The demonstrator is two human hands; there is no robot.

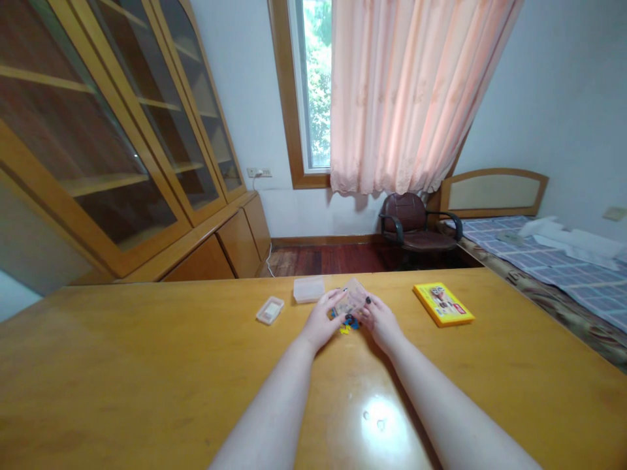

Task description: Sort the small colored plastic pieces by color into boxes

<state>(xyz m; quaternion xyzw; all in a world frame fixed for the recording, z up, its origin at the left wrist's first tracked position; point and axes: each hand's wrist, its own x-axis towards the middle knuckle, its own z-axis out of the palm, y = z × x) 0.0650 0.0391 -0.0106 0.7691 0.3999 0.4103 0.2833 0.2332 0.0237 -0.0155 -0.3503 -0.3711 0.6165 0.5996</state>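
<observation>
Clear, rectangular plastic case (354, 291) is tilted in both hands above the far half of a glossy, yellow-brown wooden surface (147, 365); whether it is a whole box or only a lid cannot be told. The left hand (323, 318) grasps its left side, fingers bent over the edge and thumb low near the front. The right hand (381, 318) grips the right side, a dark-nailed finger at the edge. Small blue and yellow pieces (345, 329) show just below the case, between the two hands, too small to make out singly.

Just beyond the left hand sits a translucent white, rectangular plastic container (308, 291). Left of that, and nearer, a small, clear plastic box (270, 311) lies on the surface with a pale, flat item inside. Well to the right of the hands lies a flat, bright yellow box (443, 304) with a printed picture and a red patch on top. Past the far edge stand a dark red-brown armchair (416, 225) and a bed with a checked blue-grey cover (529, 251).
</observation>
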